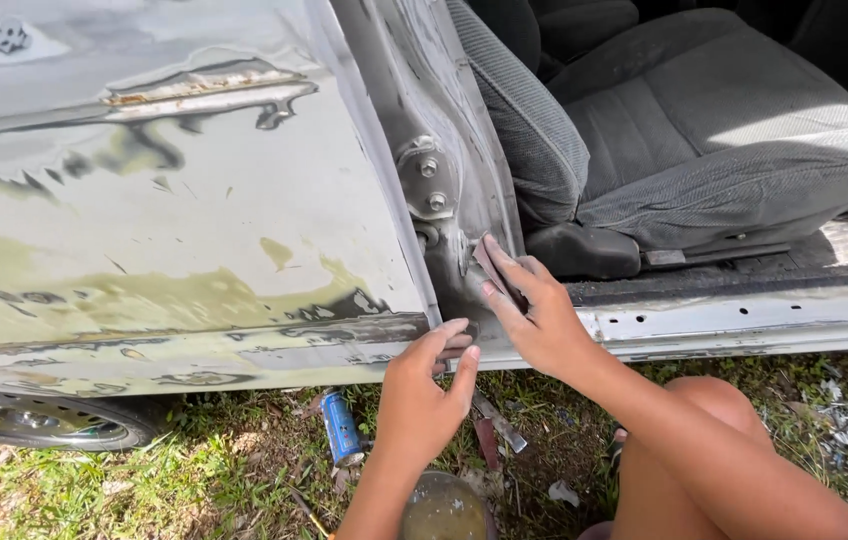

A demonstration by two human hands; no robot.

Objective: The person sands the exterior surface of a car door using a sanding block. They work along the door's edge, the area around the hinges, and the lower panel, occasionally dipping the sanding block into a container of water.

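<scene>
Nearest to the viewer, a round dull-metal container (444, 508) sits on the grass (194, 480) between the person's forearms, within easy reach of either hand, and a blue cylindrical can (342, 428) lies on its side just to the left of it beside a few scraps of debris. Above these, the left hand (424, 395) rests its fingers (449, 340) loosely curled against the lower edge of the car body, gripping nothing, a placement that reads as a brace to steady the crouched posture. Slightly farther, the right hand (539, 315) presses a small dark sanding sheet (492, 268) flat against the door pillar (464, 250), fingers extended along the sheet and thumb behind it, so that pressure spreads over the sheet instead of falling on one fingertip (the sheet's grit side cannot be seen). The pillar's bolted hinge bracket (424, 180) stands just above the contact point. To the left, the patchy grey-and-green filler-coated rear panel (174, 220) shows bare, sanded areas. Beyond the sill (744, 320), the grey fabric seat (704, 130) is exposed, since no door hangs in the opening.
</scene>
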